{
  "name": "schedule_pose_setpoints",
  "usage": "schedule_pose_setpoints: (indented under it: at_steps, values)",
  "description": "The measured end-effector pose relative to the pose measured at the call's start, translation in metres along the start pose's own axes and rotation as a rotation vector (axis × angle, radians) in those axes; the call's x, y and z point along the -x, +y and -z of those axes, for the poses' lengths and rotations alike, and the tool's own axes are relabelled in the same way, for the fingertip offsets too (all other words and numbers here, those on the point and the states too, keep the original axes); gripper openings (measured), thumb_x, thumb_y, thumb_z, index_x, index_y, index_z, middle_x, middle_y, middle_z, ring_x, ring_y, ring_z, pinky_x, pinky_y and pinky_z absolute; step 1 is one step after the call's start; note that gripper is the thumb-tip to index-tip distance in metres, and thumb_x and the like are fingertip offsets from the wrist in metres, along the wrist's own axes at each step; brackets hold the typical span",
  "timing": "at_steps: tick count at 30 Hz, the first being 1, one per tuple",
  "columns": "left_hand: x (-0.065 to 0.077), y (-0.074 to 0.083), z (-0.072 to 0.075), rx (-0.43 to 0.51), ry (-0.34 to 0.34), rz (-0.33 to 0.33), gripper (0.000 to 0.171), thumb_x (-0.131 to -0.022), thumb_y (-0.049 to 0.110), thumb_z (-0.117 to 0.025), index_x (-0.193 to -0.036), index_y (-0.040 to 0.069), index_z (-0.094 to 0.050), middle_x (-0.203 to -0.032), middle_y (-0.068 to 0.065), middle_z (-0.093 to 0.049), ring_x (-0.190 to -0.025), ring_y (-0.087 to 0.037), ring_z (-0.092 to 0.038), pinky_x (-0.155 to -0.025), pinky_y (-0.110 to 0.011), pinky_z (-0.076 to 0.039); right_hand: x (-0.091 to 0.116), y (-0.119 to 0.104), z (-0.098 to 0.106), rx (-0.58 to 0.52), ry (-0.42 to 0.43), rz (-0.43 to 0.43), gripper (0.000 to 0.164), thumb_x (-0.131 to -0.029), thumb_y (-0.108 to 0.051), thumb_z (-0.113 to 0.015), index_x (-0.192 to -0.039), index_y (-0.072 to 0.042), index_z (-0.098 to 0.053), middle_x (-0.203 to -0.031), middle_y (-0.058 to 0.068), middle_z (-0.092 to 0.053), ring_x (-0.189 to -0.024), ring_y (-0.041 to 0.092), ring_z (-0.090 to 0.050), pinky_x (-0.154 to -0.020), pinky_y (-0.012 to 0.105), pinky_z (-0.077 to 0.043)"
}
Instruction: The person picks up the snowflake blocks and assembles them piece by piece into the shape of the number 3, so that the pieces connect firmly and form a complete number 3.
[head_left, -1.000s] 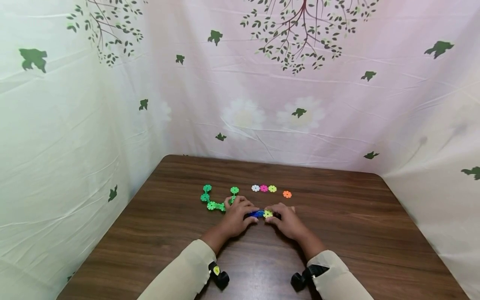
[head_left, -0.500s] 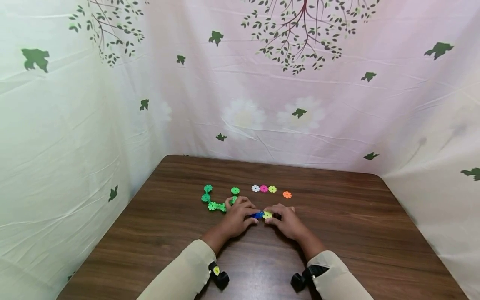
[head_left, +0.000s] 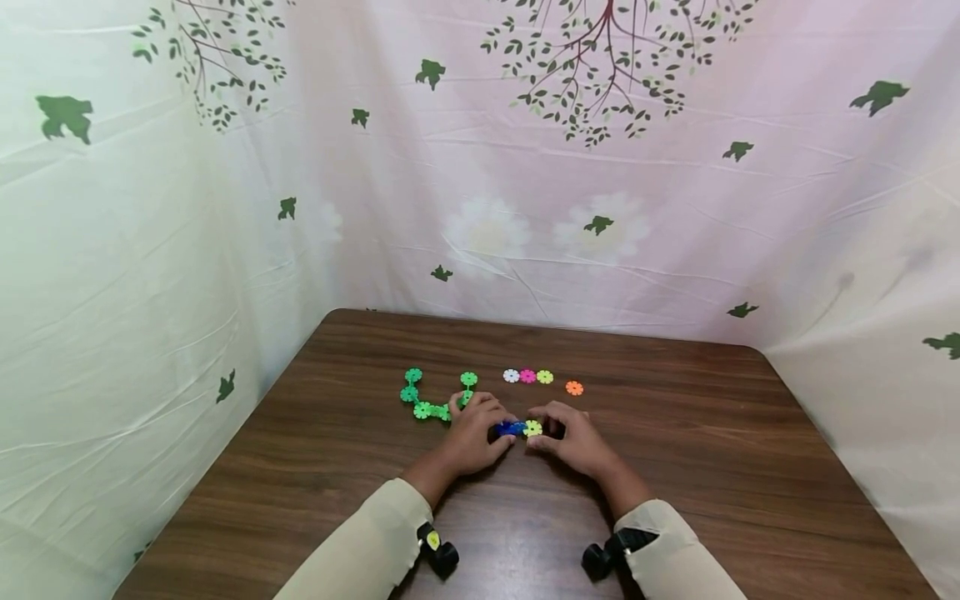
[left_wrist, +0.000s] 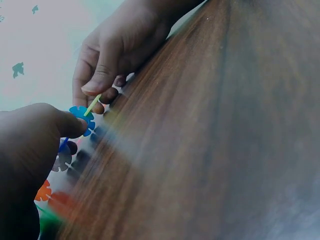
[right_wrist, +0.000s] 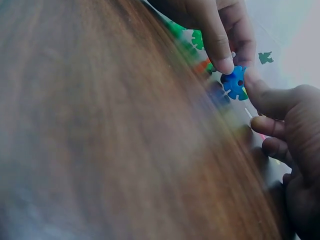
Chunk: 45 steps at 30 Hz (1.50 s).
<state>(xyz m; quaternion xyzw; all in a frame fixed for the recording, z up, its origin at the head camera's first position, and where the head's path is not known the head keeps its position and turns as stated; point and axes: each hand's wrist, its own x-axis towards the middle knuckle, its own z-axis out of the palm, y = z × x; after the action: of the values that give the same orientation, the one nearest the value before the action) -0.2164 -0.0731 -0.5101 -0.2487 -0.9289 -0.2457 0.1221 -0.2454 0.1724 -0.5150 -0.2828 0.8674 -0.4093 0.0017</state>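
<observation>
Left hand (head_left: 474, 435) pinches the blue notched flower discs (head_left: 512, 427), its thumb lying over one in the left wrist view. Joined to the blue end is a yellow flower disc (head_left: 532, 427), seen edge-on in the left wrist view. Thumb and fingers of the right hand (head_left: 573, 437) pinch this yellow disc. Beside the left fingers, a chain of green flower discs (head_left: 422, 410) curves away to the left, partly hidden by that hand. An orange disc (left_wrist: 44, 191) and a grey one (left_wrist: 62, 161) show past the left thumb in the left wrist view.
Beyond the hands, a white disc (head_left: 512, 376), a pink disc (head_left: 528, 377) and a yellow-green disc (head_left: 545, 377) lie in a row. A loose orange disc (head_left: 574, 388) lies to their right. Printed cloth (head_left: 525, 283) hangs behind the brown wooden table (head_left: 675, 400).
The yellow disc and the right fingertips have shifted slightly left. Both hands otherwise stay in place, and the loose discs have not moved.
</observation>
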Motion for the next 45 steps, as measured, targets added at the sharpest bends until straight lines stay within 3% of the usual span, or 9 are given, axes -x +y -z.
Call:
schedule_pose_setpoints:
  at_steps: [4, 6, 12, 15, 23, 37, 41, 45]
  values:
    - [-0.001, 0.001, 0.001, 0.028, -0.01, 0.01, 0.017, -0.1, 0.027, -0.079, -0.116, 0.021, -0.08, -0.119, 0.001, -0.076, -0.134, -0.028, -0.055, -0.118, -0.074, -0.019, 0.0, 0.004, 0.004, -0.063, -0.016, 0.031, 0.047, -0.096, -0.022, -0.086, -0.137, -0.005, -0.074, -0.104, 0.005, -0.069, -0.089, 0.013, -0.055, -0.077, 0.027, -0.046]
    - [-0.001, 0.001, 0.001, 0.039, -0.006, 0.008, 0.016, -0.099, 0.027, -0.08, -0.114, 0.021, -0.08, -0.117, 0.0, -0.076, -0.133, -0.029, -0.055, -0.118, -0.074, -0.019, 0.0, 0.004, 0.007, -0.087, -0.016, 0.028, 0.043, -0.1, -0.021, -0.082, -0.138, -0.004, -0.073, -0.112, 0.008, -0.073, -0.094, 0.016, -0.06, -0.081, 0.027, -0.05]
    - [-0.001, 0.002, 0.002, 0.054, 0.029, -0.009, 0.016, -0.095, 0.032, -0.085, -0.105, 0.021, -0.077, -0.113, 0.001, -0.077, -0.128, -0.027, -0.055, -0.117, -0.074, -0.02, -0.002, 0.002, 0.009, -0.089, 0.031, -0.057, 0.034, -0.112, -0.027, -0.064, -0.138, -0.007, -0.074, -0.131, 0.009, -0.076, -0.126, 0.029, -0.068, -0.107, 0.045, -0.053]
    - [-0.001, 0.001, 0.001, 0.057, 0.036, -0.013, 0.017, -0.094, 0.031, -0.087, -0.103, 0.021, -0.077, -0.112, 0.001, -0.078, -0.127, -0.027, -0.055, -0.117, -0.075, -0.02, -0.003, 0.002, 0.008, -0.098, 0.055, -0.087, 0.035, -0.114, -0.027, -0.061, -0.138, -0.006, -0.073, -0.132, 0.01, -0.075, -0.13, 0.033, -0.068, -0.11, 0.053, -0.052]
    - [-0.002, 0.0, 0.002, 0.083, 0.018, -0.032, 0.007, -0.097, 0.023, -0.084, -0.102, 0.02, -0.08, -0.112, 0.0, -0.079, -0.132, -0.031, -0.056, -0.12, -0.075, -0.016, -0.007, 0.002, 0.006, -0.067, 0.109, -0.095, 0.033, -0.113, -0.027, -0.062, -0.134, -0.006, -0.076, -0.128, 0.009, -0.077, -0.124, 0.029, -0.071, -0.105, 0.048, -0.055]
    - [-0.003, -0.002, 0.001, 0.079, -0.044, -0.062, 0.007, -0.105, 0.018, -0.072, -0.105, 0.016, -0.078, -0.12, -0.003, -0.076, -0.14, -0.031, -0.053, -0.123, -0.075, -0.018, -0.016, 0.01, 0.004, -0.059, 0.163, -0.141, 0.027, -0.111, -0.011, -0.062, -0.134, -0.001, -0.074, -0.134, 0.018, -0.075, -0.133, 0.038, -0.067, -0.112, 0.058, -0.052]
    - [-0.003, -0.001, 0.001, 0.076, -0.035, -0.054, 0.007, -0.105, 0.015, -0.072, -0.103, 0.016, -0.078, -0.119, -0.002, -0.076, -0.141, -0.032, -0.053, -0.123, -0.075, -0.019, -0.02, 0.013, 0.003, -0.055, 0.18, -0.153, 0.027, -0.111, -0.01, -0.064, -0.134, -0.001, -0.074, -0.129, 0.017, -0.076, -0.125, 0.034, -0.069, -0.105, 0.052, -0.055]
    - [-0.003, -0.002, 0.0, 0.079, -0.033, -0.048, 0.009, -0.106, 0.014, -0.07, -0.105, 0.016, -0.078, -0.119, -0.003, -0.076, -0.143, -0.033, -0.052, -0.122, -0.075, -0.019, -0.025, 0.015, 0.002, -0.029, 0.221, -0.133, 0.025, -0.108, -0.007, -0.067, -0.131, 0.0, -0.074, -0.115, 0.015, -0.076, -0.107, 0.027, -0.069, -0.093, 0.041, -0.055]
